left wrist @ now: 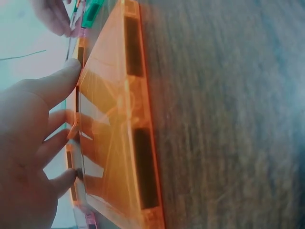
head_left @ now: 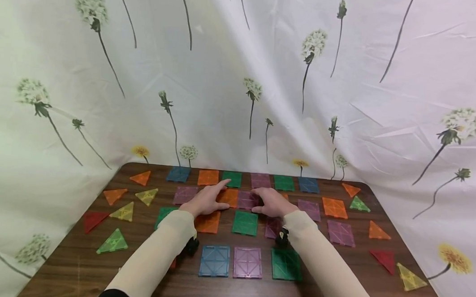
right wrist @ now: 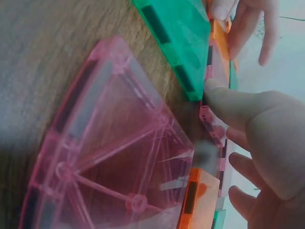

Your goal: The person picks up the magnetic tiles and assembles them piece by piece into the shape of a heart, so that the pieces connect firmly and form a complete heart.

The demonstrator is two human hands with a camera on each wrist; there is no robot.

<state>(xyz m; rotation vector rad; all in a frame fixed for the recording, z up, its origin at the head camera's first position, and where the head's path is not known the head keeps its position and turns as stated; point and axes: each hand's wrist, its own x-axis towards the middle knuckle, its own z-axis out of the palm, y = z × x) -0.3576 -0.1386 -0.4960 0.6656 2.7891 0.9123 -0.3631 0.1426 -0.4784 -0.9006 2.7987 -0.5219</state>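
Note:
In the head view, my left hand (head_left: 207, 200) lies over the left part of an orange square tile (head_left: 230, 197), its thumb at the near edge and its index finger stretched beyond the far edge. The left wrist view shows the left hand's fingers (left wrist: 59, 148) spread apart. Against that tile's right side sits a purple square tile (head_left: 245, 200). My right hand (head_left: 275, 203) pinches the purple tile between thumb and index finger at its near and far edges. Just nearer lies a green square tile (head_left: 245, 223). A larger-looking purple tile (right wrist: 119, 143) fills the right wrist view's foreground.
Rows of coloured square tiles cover the table's middle, including a blue tile (head_left: 214, 261) in front. Loose triangles lie along both sides, such as a green triangle (head_left: 113, 241) and a red triangle (head_left: 383, 260). A flowered cloth (head_left: 224, 98) hangs behind the wooden table (head_left: 66, 265).

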